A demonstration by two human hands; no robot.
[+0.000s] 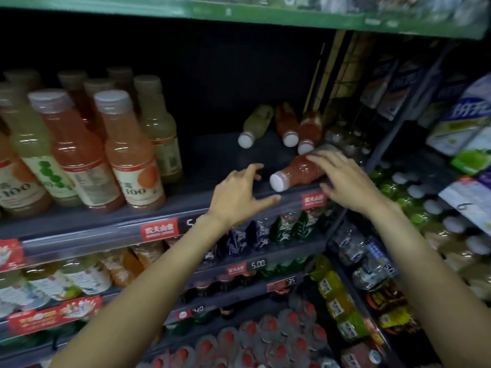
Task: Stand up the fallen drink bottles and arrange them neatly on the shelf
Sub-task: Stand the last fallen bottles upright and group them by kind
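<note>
Both bare arms reach forward; left hand (240, 193) is spread with fingers loosely curved, right hand (345, 179) lies flat, fingers extended.

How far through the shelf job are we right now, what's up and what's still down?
Done: the bottles at the left of the shelf stand upright in rows. In hand: the right hand rests on the nearest fallen red bottle at the shelf's front edge; the left hand is open beside its cap, not touching. Left: three more lie on their sides behind, one pale green and two red.
</note>
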